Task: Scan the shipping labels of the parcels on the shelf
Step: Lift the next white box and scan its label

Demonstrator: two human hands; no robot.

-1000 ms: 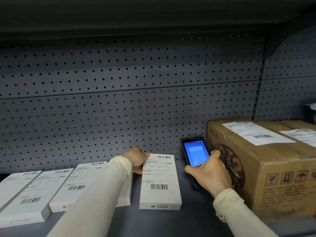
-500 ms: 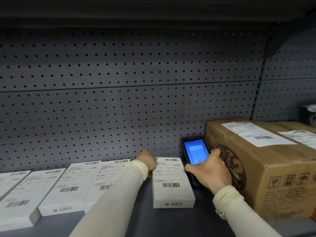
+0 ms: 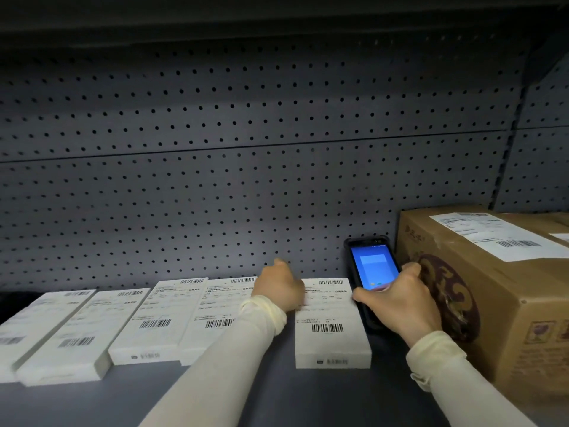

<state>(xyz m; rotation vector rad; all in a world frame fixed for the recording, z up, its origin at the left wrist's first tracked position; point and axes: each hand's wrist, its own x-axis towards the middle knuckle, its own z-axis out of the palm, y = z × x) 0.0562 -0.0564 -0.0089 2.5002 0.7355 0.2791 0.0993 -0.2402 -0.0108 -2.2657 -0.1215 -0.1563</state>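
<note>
Grey shelf (image 3: pixel 271 392) is being worked: the handheld scanner (image 3: pixel 371 272) is being gripped by the right hand (image 3: pixel 400 303); the white parcel's (image 3: pixel 331 325) left edge is being touched by the loosely curled left hand (image 3: pixel 278 286), the cardboard box (image 3: pixel 492 291) crowding right.

the pegboard wall (image 3: pixel 215 167) is showing grey with rows of black dots. below it, the flat parcels (image 3: pixel 154 322) are showing white with black barcodes. right of them, the scanner (image 3: pixel 371 272) is glowing blue in a black case. the carton (image 3: pixel 498 303) beside it is showing brown with a dark maroon swirl emblem and a white label (image 3: pixel 495 235). the sleeves (image 3: pixel 221 359) are showing cream.
</note>
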